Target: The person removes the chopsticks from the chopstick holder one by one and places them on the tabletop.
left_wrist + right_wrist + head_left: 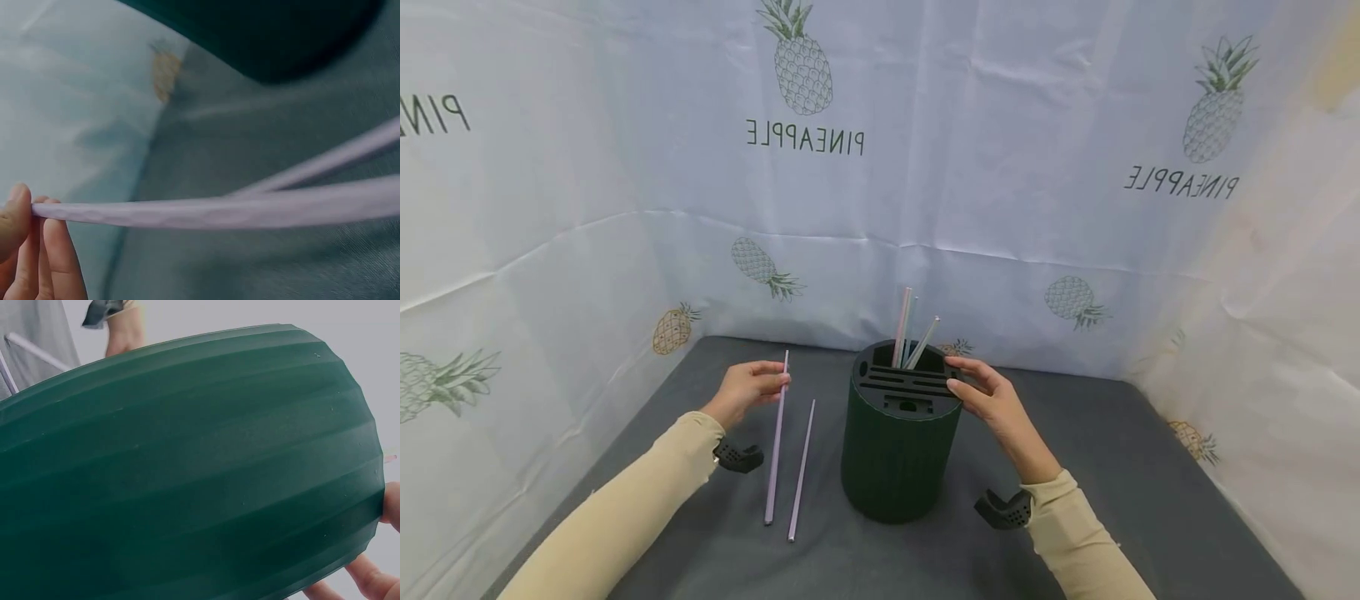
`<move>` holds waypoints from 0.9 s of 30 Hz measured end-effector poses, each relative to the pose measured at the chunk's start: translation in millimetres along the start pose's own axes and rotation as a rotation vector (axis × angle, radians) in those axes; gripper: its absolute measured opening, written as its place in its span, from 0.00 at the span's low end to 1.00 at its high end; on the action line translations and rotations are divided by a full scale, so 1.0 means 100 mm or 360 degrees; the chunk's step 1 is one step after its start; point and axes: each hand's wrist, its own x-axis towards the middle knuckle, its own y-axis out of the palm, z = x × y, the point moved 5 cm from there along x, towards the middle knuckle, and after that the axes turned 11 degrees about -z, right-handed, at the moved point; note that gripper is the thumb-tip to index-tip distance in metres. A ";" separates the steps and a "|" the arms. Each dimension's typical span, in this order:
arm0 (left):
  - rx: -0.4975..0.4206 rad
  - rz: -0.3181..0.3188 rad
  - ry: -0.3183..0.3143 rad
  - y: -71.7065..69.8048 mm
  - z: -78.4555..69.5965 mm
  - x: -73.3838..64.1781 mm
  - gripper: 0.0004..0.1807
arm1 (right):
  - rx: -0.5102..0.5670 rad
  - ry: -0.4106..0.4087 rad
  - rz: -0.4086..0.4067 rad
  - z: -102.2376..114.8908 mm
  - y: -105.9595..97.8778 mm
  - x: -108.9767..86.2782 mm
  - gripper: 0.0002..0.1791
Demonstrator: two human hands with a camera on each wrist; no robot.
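Head view: left grip (749,392) pinches lilac stick (776,450) near far end

All items are carried by a dark grey surface (1105,450) with a fine woven texture. The ribbed green holder (898,458) is stood upright on it, below and left of the right hand's (992,408) grip. One lilac stick (802,469) is laid on it, right of the left hand's (748,390) grip. Contact by the gripped stick's (776,450) lower end cannot be confirmed.
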 end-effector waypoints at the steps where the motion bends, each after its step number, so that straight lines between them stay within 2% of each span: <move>1: 0.0003 -0.0005 -0.0007 0.00 0.07 0.02 0.23 | 0.0001 -0.0001 -0.0002 0.00 0.00 0.00 0.29; 6: 0.0016 -0.0050 -0.0075 0.02 0.33 0.08 0.23 | -0.0004 -0.0009 -0.0004 0.00 0.00 0.00 0.29; 12: 0.0092 -0.0079 -0.0125 0.08 0.54 0.11 0.22 | -0.0005 -0.0006 0.0002 0.00 0.00 0.01 0.29; 27: 0.0327 -0.0164 -0.0058 0.19 0.67 0.14 0.17 | 0.0001 0.0009 -0.0009 -0.01 0.00 0.02 0.29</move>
